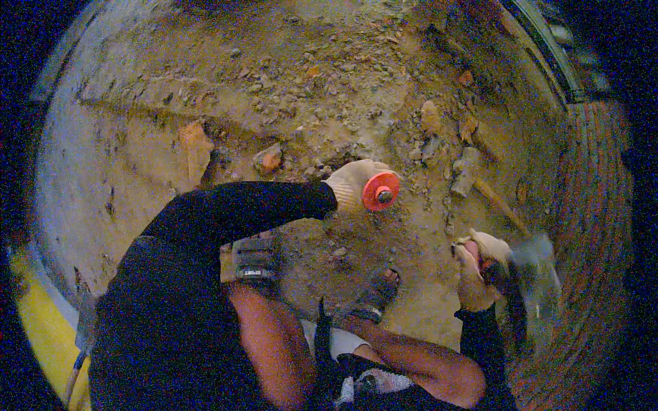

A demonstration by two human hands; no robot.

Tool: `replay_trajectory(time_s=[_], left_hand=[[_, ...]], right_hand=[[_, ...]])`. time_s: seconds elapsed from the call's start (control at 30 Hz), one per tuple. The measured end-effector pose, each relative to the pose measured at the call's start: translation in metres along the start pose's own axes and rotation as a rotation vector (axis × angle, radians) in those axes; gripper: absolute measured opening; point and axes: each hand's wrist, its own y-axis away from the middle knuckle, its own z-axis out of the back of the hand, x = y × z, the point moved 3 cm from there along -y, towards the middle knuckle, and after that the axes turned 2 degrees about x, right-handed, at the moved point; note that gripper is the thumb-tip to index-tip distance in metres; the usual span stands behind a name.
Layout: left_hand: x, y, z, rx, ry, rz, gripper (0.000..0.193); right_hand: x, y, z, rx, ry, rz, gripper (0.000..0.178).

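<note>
My left hand (pixel 355 183), in a pale work glove, is wrapped round a chisel (pixel 385 196) with a round red hand guard. Seen almost end-on, the chisel shows its dark struck end inside the guard, while its tip is hidden below. Off to the right, my right hand (pixel 483 257), gloved too, grips a hammer (pixel 538 270) whose grey head is smeared by motion. The hammer head is apart from the chisel. Broken earth and small stones (pixel 329 168) lie around the left hand.
A mallet (pixel 466 171) with a wooden handle lies on the dirt beyond my right hand. Larger stones (pixel 269 159) and an orange-brown slab (pixel 197 149) lie ahead. A flat-bladed tool (pixel 86 318) is at the left, near a yellow surface (pixel 44 322). Ridged sheeting (pixel 593 226) borders the right.
</note>
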Motion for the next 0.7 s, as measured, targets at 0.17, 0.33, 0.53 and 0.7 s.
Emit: replay_trajectory(time_s=[0.17, 0.33, 0.53, 0.7], left_hand=[[0.012, 0.001, -0.009, -0.044, 0.196, 0.012, 0.017], [0.022, 0.000, -0.012, -0.005, 0.187, -0.011, 0.018], [0.022, 0.003, -0.011, -0.108, 0.102, -0.034, 0.018], [0.015, 0.000, -0.011, -0.005, 0.319, 0.010, 0.020]], right_hand=[[-0.001, -0.016, -0.045, 0.047, 0.077, 0.278, 0.014], [-0.020, -0.003, -0.045, 0.037, -0.004, 0.025, 0.013], [0.017, 0.017, -0.003, -0.309, -0.068, 0.128, 0.010], [0.009, -0.005, -0.054, 0.055, 0.010, 0.153, 0.019]])
